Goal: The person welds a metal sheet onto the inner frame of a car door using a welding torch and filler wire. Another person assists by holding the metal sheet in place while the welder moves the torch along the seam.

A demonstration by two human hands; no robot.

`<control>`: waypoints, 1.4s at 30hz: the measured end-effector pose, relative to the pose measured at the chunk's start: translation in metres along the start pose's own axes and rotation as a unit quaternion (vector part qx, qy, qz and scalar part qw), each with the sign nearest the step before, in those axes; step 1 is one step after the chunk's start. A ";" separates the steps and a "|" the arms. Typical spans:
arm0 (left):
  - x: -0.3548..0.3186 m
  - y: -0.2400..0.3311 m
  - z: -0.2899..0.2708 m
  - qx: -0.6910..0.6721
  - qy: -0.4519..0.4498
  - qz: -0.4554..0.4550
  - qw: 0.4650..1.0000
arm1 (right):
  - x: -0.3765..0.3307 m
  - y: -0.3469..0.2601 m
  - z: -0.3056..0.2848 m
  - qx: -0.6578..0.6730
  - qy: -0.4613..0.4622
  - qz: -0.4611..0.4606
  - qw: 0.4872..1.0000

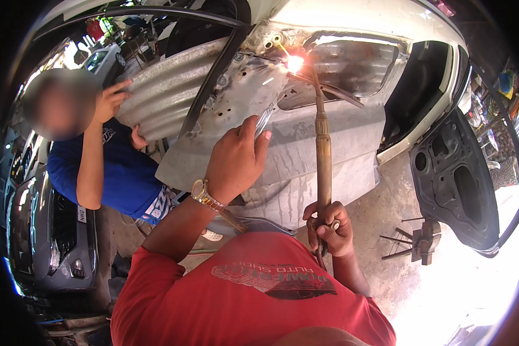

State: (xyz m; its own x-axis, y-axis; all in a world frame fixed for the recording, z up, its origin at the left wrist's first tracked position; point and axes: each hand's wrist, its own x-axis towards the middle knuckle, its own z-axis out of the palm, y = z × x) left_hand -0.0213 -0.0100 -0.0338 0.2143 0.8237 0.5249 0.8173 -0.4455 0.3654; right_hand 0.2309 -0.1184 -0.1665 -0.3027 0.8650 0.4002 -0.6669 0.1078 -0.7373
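- Welding torch [323, 155], a long brass-coloured tube, stands nearly upright in the middle of the view, with its tip burning as a bright flame [294, 63] against the bare metal door panel [305, 144] of a white car [352, 17].
- Right hand [328, 226] is closed tightly around the lower handle of the torch, near its valves.
- Left hand [235, 160], with a gold wristwatch [203, 194] at the wrist, is curled around a thin filler rod [266, 118] that points up toward the flame.
- Step in hand, as I judge it: heating a seam at the upper edge of the panel, with the rod close to the hot spot but not clearly touching it.
- Next move would call for steady aim of the flame on the seam and feeding the rod tip into the glow.
- Count: one torch, one rod, one flame, one detached black door shell [455, 179] at the right.
- A second person in a blue shirt [118, 173] steadies a corrugated metal sheet [161, 86] with both hands at the left.
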 end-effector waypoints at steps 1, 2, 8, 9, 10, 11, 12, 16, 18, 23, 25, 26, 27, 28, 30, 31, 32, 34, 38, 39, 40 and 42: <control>0.000 0.000 0.000 0.000 -0.002 0.000 1.000 | 0.000 0.000 -0.001 -0.003 0.000 0.001 1.000; 0.000 0.000 0.000 -0.001 -0.004 -0.001 1.000 | 0.000 0.000 -0.002 -0.007 -0.001 0.003 1.000; 0.001 -0.001 0.000 -0.001 0.000 -0.001 1.000 | -0.001 -0.002 0.001 -0.002 -0.003 0.003 1.000; 0.000 -0.001 0.000 -0.001 -0.002 -0.004 1.000 | -0.001 -0.001 0.001 -0.001 -0.003 0.003 1.000; 0.000 0.000 -0.001 -0.001 -0.004 -0.005 1.000 | -0.001 -0.001 0.001 0.000 -0.004 0.002 1.000; 0.000 0.001 -0.001 -0.001 -0.006 -0.007 1.000 | -0.001 -0.001 0.000 0.000 -0.004 0.001 1.000; 0.001 0.001 -0.001 -0.004 -0.003 -0.007 1.000 | -0.001 -0.001 0.001 -0.002 -0.003 0.000 1.000; 0.001 0.001 -0.001 -0.013 -0.004 -0.010 1.000 | -0.001 -0.002 0.003 0.001 -0.001 0.002 1.000; 0.001 0.000 0.000 -0.016 -0.003 -0.013 1.000 | -0.001 -0.001 0.004 0.005 0.000 0.003 1.000; -0.005 0.001 0.001 -0.035 -0.003 -0.030 0.999 | -0.005 0.000 0.002 -0.001 -0.001 0.003 1.000; -0.007 0.001 0.001 -0.040 -0.001 -0.034 0.999 | -0.007 0.000 0.003 0.003 0.000 0.006 1.000; -0.007 0.001 0.001 -0.044 0.001 -0.036 0.998 | -0.007 0.000 0.003 0.004 -0.001 0.007 1.000; -0.007 0.000 0.002 -0.042 -0.001 -0.038 0.998 | -0.007 0.000 0.004 0.004 0.000 0.008 1.000; -0.008 0.000 0.002 -0.041 -0.004 -0.040 0.998 | -0.007 0.000 0.005 0.005 0.001 0.008 1.000; -0.008 -0.001 0.003 -0.040 -0.005 -0.043 0.998 | -0.007 0.001 0.004 0.002 0.003 0.009 1.000; -0.006 -0.002 0.002 -0.040 -0.003 -0.041 0.998 | -0.006 0.002 0.002 -0.001 0.003 0.007 1.000; -0.005 -0.002 0.002 -0.040 -0.001 -0.038 0.998 | -0.004 0.002 0.001 -0.005 0.003 0.005 1.000; -0.003 -0.003 0.002 -0.036 0.003 -0.038 0.999 | -0.001 0.001 0.002 -0.007 0.003 0.005 1.000; -0.002 -0.003 0.002 -0.035 0.002 -0.036 0.999 | -0.001 0.001 0.001 -0.008 0.007 0.008 1.000; -0.002 -0.004 0.002 -0.037 -0.001 -0.037 0.999 | -0.001 0.001 0.001 -0.007 0.005 0.006 1.000; -0.002 -0.004 0.001 -0.038 -0.003 -0.039 0.999 | 0.000 0.001 0.002 -0.007 0.001 0.003 1.000; -0.002 -0.004 0.001 -0.039 -0.004 -0.042 0.998 | 0.000 0.002 0.002 -0.006 -0.001 0.002 1.000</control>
State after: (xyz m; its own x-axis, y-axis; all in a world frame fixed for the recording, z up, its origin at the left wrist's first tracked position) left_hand -0.0248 -0.0095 -0.0375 0.1524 0.8618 0.4837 0.7889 -0.4009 0.4657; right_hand 0.2285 -0.1190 -0.1666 -0.3057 0.8647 0.3984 -0.6583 0.1103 -0.7446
